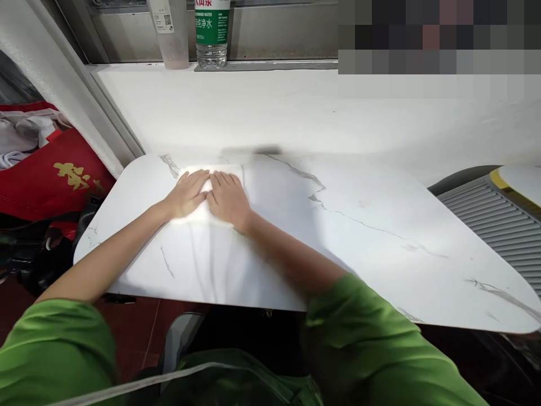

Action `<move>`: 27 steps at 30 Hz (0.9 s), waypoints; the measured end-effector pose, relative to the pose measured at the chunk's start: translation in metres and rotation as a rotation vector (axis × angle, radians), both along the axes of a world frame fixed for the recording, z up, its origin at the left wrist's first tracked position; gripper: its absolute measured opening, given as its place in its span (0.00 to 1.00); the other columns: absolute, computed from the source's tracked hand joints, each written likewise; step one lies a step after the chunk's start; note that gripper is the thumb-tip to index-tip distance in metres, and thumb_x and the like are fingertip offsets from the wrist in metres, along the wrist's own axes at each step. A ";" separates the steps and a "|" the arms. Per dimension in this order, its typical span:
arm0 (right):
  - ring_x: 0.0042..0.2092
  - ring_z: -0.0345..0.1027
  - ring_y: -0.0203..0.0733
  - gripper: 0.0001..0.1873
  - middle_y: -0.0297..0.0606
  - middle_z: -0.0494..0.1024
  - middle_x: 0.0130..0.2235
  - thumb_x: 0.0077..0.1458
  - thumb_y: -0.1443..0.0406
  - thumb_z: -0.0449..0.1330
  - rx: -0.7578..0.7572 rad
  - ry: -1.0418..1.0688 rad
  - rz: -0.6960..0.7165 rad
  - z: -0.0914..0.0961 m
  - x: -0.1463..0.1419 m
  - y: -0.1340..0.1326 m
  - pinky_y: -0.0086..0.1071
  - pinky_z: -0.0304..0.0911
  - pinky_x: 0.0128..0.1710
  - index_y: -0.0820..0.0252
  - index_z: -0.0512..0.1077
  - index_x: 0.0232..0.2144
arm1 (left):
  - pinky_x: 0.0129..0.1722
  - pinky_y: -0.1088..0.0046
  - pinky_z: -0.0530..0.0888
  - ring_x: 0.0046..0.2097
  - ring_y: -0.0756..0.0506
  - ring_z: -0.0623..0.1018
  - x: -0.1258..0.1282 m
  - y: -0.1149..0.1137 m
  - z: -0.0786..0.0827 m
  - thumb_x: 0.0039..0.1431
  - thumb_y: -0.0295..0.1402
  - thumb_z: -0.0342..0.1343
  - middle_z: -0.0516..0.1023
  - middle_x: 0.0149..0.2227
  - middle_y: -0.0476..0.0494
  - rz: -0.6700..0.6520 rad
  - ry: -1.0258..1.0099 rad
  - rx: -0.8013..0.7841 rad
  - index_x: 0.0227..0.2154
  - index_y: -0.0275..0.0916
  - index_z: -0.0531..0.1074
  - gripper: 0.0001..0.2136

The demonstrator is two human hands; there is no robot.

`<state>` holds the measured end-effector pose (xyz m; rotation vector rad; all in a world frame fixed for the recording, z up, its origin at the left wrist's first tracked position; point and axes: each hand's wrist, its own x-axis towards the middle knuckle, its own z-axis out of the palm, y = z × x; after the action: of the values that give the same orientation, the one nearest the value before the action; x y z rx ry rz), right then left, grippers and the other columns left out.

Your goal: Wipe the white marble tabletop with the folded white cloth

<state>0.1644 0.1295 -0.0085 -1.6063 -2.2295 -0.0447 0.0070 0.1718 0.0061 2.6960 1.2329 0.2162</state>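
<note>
On the white marble-patterned table (363,237), a thin white square sheet (203,213) lies flat near the far left part. Whether it is paper or cloth, I cannot tell. My left hand (185,195) rests palm down on its left side with the fingers stretched forward. Beside it, my right hand (229,198) presses flat on the right side of the sheet, fingers also extended. The two hands meet or nearly touch at the thumbs and index fingers. Parts of the sheet are hidden beneath both palms.
Behind the table rises a white wall with a ledge holding a translucent cup (174,48) and a green-labelled water bottle (212,39). A red bag (51,175) with gold print is at the left. A grey ribbed chair back (486,208) stands at the right.
</note>
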 end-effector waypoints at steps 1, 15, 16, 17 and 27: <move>0.65 0.55 0.58 0.28 0.60 0.64 0.64 0.64 0.67 0.45 -0.006 -0.006 0.018 0.001 -0.008 -0.016 0.49 0.45 0.65 0.82 0.61 0.61 | 0.69 0.52 0.45 0.71 0.39 0.52 -0.011 -0.017 0.000 0.68 0.40 0.36 0.54 0.70 0.34 -0.009 0.000 0.000 0.66 0.31 0.52 0.28; 0.65 0.54 0.63 0.33 0.65 0.62 0.64 0.65 0.60 0.47 -0.029 0.043 0.378 0.018 -0.146 -0.108 0.53 0.45 0.66 0.86 0.59 0.62 | 0.69 0.49 0.49 0.69 0.36 0.56 -0.168 -0.158 0.015 0.70 0.45 0.32 0.56 0.69 0.37 0.201 0.008 0.017 0.68 0.38 0.49 0.28; 0.65 0.55 0.63 0.33 0.64 0.63 0.64 0.65 0.61 0.47 -0.022 0.046 0.377 0.017 -0.150 -0.105 0.52 0.46 0.66 0.86 0.59 0.62 | 0.69 0.49 0.49 0.69 0.36 0.57 -0.172 -0.154 0.015 0.70 0.45 0.32 0.56 0.69 0.37 0.209 0.009 0.016 0.68 0.37 0.50 0.28; 0.65 0.55 0.63 0.32 0.64 0.63 0.63 0.65 0.61 0.47 -0.014 0.047 0.373 0.016 -0.152 -0.101 0.52 0.46 0.66 0.86 0.60 0.61 | 0.69 0.49 0.48 0.69 0.36 0.57 -0.174 -0.149 0.014 0.70 0.45 0.32 0.57 0.69 0.37 0.214 0.008 0.018 0.67 0.37 0.50 0.28; 0.59 0.61 0.58 0.25 0.58 0.70 0.58 0.65 0.65 0.45 -0.005 0.046 0.296 0.007 -0.140 0.033 0.48 0.51 0.61 0.79 0.66 0.56 | 0.68 0.56 0.52 0.68 0.40 0.59 -0.143 -0.011 0.009 0.68 0.41 0.32 0.61 0.67 0.36 0.280 -0.003 0.059 0.64 0.35 0.56 0.27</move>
<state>0.0248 0.1623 -0.0012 -1.2508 -2.4069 0.0777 -0.1363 0.1613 0.0148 2.5597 1.6247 0.2961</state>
